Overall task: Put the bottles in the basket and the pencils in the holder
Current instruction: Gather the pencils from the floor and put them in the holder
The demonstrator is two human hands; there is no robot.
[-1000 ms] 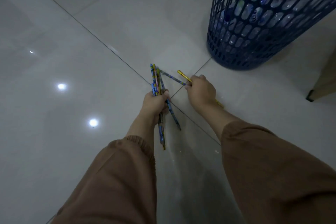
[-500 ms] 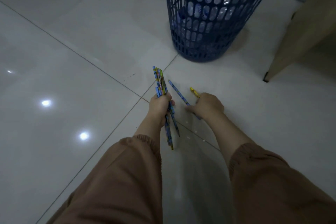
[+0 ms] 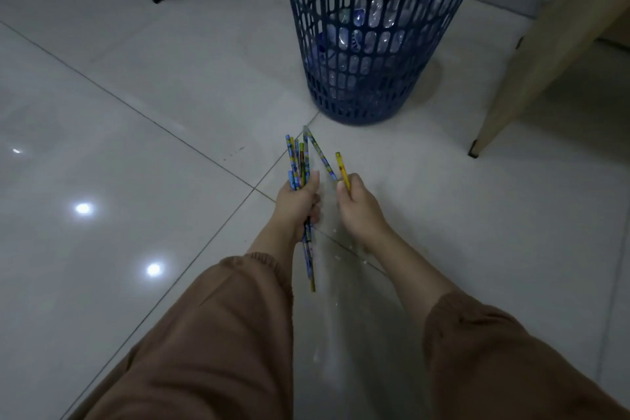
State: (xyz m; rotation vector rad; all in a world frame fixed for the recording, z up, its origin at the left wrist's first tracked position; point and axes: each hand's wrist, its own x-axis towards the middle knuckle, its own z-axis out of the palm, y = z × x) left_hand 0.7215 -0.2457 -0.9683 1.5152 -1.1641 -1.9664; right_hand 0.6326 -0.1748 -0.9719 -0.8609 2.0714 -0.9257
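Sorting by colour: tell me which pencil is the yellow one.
The yellow pencil is in the right hand, rightmost of all. The blue pencil beside it and the bundle in the left hand are blue-patterned.

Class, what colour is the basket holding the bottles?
Dark blue, with a lattice wall: the basket, seen in the head view.

Blue basket [image 3: 371, 44] on tiled floor [image 3: 136, 78]

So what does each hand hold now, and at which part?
Left hand: bundle of blue patterned pencils, gripped mid-length. Right hand: yellow pencil and blue pencil, at lower ends.
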